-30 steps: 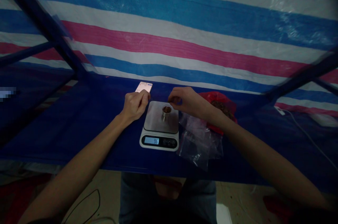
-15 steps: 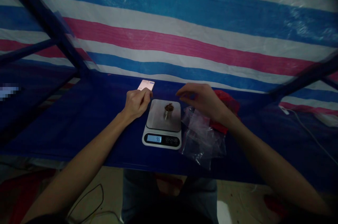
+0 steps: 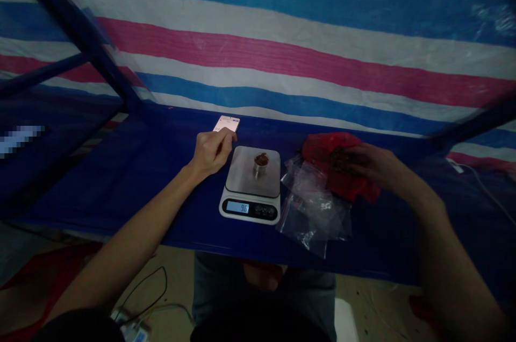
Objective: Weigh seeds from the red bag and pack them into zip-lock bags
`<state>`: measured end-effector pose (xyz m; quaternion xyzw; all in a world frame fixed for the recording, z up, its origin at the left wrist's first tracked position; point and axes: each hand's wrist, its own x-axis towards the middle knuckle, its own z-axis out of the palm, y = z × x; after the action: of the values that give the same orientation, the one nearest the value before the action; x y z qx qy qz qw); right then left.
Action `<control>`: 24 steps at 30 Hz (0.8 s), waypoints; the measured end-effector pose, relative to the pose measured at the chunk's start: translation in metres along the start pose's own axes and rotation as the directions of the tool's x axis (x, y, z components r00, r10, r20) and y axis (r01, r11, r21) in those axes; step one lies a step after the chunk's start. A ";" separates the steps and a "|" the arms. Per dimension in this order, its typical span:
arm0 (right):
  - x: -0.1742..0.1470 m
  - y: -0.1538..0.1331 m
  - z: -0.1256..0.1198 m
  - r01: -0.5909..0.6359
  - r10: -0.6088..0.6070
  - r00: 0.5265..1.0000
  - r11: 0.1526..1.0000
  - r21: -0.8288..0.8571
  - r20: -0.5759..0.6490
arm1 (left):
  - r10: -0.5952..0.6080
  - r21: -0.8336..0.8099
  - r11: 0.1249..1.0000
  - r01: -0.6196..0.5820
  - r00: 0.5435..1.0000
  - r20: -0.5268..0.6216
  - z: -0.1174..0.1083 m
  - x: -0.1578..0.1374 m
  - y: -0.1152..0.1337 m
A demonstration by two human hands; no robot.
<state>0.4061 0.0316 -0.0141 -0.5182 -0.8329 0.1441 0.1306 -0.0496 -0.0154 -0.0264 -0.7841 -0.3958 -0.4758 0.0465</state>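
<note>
My left hand (image 3: 213, 151) rests closed in a fist over the near end of a lit phone (image 3: 227, 123); whatever its fingers may hold is hidden. Close to its right is a kitchen scale (image 3: 244, 183) with a steel plate, its display showing what looks like 9.6. On the plate stands a small metal cup (image 3: 260, 169), heaped with brown dried shreds (image 3: 262, 158). My right hand (image 3: 373, 164) reaches into an open red plastic bag (image 3: 322, 145), its fingers closed around dark brown dried shreds (image 3: 342, 161). The fingertips are partly hidden among them.
Clear zip bags (image 3: 312, 202) lie overlapping between the scale and the red bag. A striped tarp (image 3: 282, 57) hangs behind the blue tabletop (image 3: 161, 170). Dark frame bars (image 3: 97, 62) slope at the left. A white cable (image 3: 479, 186) runs along the right side.
My right hand has moved right, from above the zip bags into the red bag, whose brown contents now show. The left hand stays by the phone. The view has shifted slightly.
</note>
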 end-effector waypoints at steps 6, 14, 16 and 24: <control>0.001 -0.020 0.012 0.080 -0.108 0.982 0.981 -0.175 -0.157 | 0.004 0.016 1.000 -0.004 1.000 -0.018 -0.001 0.001 -0.002; -0.005 -0.047 0.002 0.079 -0.119 0.879 0.991 -0.106 -0.462 | -0.002 0.007 1.000 0.002 1.000 0.001 0.004 -0.001 -0.003; -0.003 -0.064 -0.008 0.086 -0.126 0.835 0.991 -0.100 -0.536 | -0.001 -0.001 1.000 0.001 1.000 -0.008 0.003 -0.001 -0.002; 0.031 -0.163 -0.010 0.392 -0.359 0.869 0.920 0.030 -0.341 | 0.003 0.009 1.000 -0.003 1.000 -0.005 0.001 0.000 -0.001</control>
<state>0.2620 -0.0081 0.0585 -0.3559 -0.8760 0.0683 0.3183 -0.0495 -0.0144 -0.0271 -0.7834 -0.3965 -0.4758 0.0516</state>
